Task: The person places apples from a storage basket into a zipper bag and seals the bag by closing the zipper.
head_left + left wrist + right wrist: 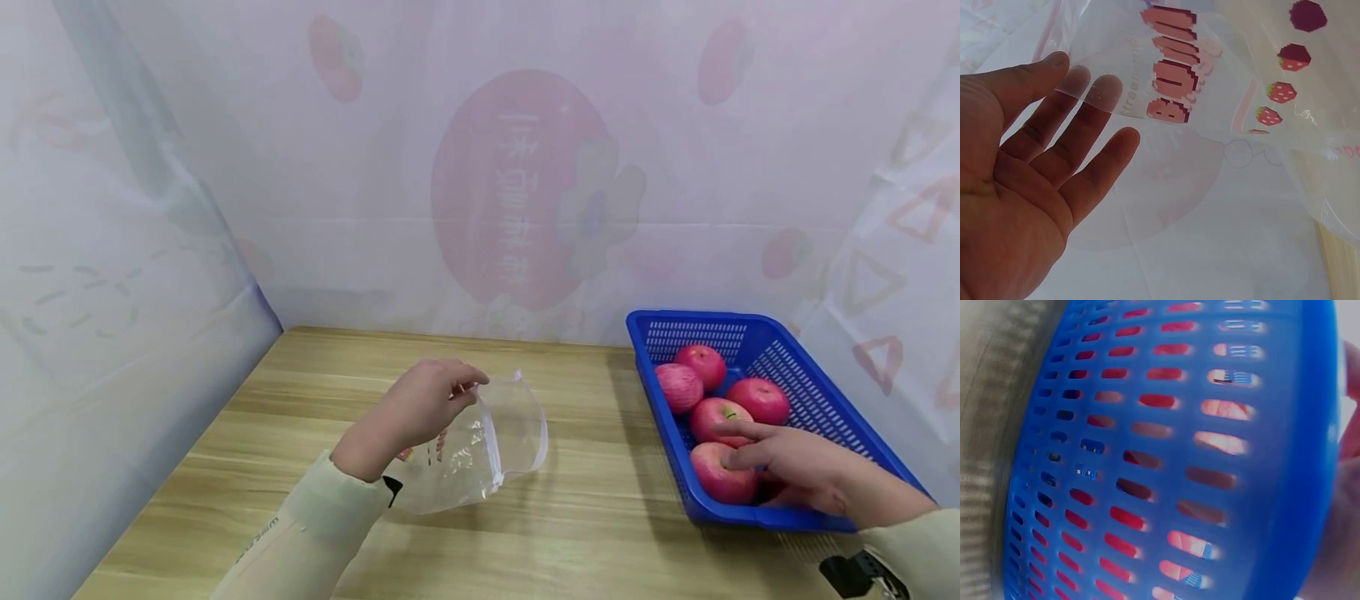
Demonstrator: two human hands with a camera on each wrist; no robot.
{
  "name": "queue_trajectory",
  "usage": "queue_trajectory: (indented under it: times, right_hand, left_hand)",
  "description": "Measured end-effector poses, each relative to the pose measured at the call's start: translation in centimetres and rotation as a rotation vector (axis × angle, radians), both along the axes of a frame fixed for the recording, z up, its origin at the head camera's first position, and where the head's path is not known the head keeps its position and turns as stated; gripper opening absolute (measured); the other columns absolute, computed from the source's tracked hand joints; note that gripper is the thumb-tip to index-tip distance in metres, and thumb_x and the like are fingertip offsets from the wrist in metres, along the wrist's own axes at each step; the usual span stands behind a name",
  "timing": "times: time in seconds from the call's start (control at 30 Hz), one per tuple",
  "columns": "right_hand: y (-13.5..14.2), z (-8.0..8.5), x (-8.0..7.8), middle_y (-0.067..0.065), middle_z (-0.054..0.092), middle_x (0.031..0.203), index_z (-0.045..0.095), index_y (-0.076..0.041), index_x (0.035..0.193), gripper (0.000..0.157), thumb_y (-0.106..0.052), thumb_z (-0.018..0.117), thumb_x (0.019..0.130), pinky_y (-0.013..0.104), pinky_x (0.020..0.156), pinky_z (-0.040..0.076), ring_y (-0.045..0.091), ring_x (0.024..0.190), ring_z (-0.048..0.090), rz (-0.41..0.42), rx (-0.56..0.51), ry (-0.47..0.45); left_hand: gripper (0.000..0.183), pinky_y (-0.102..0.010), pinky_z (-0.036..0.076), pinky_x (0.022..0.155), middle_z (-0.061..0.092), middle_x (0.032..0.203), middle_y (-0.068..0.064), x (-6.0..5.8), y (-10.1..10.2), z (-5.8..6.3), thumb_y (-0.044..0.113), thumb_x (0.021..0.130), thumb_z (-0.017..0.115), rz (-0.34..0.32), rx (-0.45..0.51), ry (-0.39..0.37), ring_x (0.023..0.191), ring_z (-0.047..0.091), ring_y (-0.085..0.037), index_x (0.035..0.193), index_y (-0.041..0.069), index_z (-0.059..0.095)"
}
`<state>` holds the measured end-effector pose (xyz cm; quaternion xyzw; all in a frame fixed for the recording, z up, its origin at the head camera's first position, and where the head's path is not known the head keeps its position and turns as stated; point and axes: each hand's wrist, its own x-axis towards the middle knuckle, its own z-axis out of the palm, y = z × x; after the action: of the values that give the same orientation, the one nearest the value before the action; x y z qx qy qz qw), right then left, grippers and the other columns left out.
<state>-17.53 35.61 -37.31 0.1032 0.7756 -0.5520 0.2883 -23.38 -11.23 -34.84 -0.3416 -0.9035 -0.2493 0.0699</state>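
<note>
On the table, a clear zip bag (465, 467) with a printed strawberry pattern stands partly raised, its mouth to the right. My left hand (423, 408) pinches the bag's upper edge. In the left wrist view, thumb and fingertips meet at the film, two fingertips showing through it; the other fingers of that hand (1041, 162) are spread. At the right, my right hand (806, 471) reaches into a blue basket (667, 450) and grips a red apple (720, 475) at the near end. Some of its fingers are hidden among the apples.
Several other apples (759, 402) lie in the basket. The slotted basket wall (1166, 425) fills most of the right wrist view. A printed white cloth (375, 208) hangs behind and at both sides of the wooden table (337, 367).
</note>
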Motion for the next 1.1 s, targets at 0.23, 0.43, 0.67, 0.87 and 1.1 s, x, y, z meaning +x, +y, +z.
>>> queue_trajectory:
  times: [0.23, 0.43, 0.67, 0.87, 1.1]
  right_hand:
    - [-0.9, -0.4, 0.1, 0.035, 0.020, 0.149, 0.041, -0.005, 0.151, 0.073, -0.006, 0.071, 0.084, 0.051, 0.082, 0.048, 0.047, 0.122, 0.038, 0.101, 0.142, 0.065]
    - [-1.5, -0.8, 0.1, 0.029, 0.046, 0.135, 0.048, 0.001, 0.144, 0.074, 0.000, 0.072, 0.074, 0.039, 0.082, 0.044, 0.038, 0.111, 0.045, 0.182, 0.272, 0.205]
    - [-1.9, -1.0, 0.2, 0.010, 0.057, 0.093, 0.052, 0.001, 0.139, 0.072, 0.002, 0.070, 0.070, 0.034, 0.062, 0.032, 0.026, 0.078, 0.051, 0.204, 0.432, 0.296]
    - [-1.8, -1.0, 0.1, 0.010, 0.057, 0.093, 0.049, 0.001, 0.143, 0.077, -0.001, 0.072, 0.069, 0.034, 0.060, 0.031, 0.029, 0.082, 0.052, 0.222, 0.487, 0.305]
    - [-1.8, -1.3, 0.0, 0.007, 0.059, 0.082, 0.054, -0.002, 0.140, 0.076, -0.004, 0.077, 0.067, 0.032, 0.058, 0.032, 0.024, 0.066, 0.045, 0.232, 0.519, 0.330]
  left_hand:
    - [0.022, -0.029, 0.053, 0.074, 0.070, 0.091, 0.004, -0.1, 0.0, -0.2, 0.003, 0.092, 0.068, -0.011, 0.002, 0.012, 0.081, 0.065, -0.009, 0.113, 0.009, 0.074]
    - [0.021, -0.028, 0.053, 0.073, 0.070, 0.090, 0.004, 0.0, 0.0, -0.3, 0.004, 0.093, 0.068, -0.001, -0.006, -0.003, 0.080, 0.064, -0.008, 0.112, 0.010, 0.073]
    - [0.020, -0.029, 0.053, 0.074, 0.070, 0.091, 0.004, 0.0, 0.2, -0.5, 0.005, 0.093, 0.069, 0.008, -0.014, -0.012, 0.081, 0.065, -0.008, 0.112, 0.011, 0.074]
    - [0.020, -0.029, 0.053, 0.074, 0.070, 0.095, 0.003, 0.1, 0.2, -0.6, 0.007, 0.094, 0.069, 0.018, -0.021, -0.028, 0.082, 0.064, -0.008, 0.113, 0.012, 0.073]
    - [0.021, -0.028, 0.053, 0.074, 0.070, 0.094, 0.005, 0.2, 0.3, -0.3, 0.007, 0.095, 0.067, 0.020, -0.017, -0.049, 0.082, 0.064, -0.007, 0.114, 0.012, 0.073]
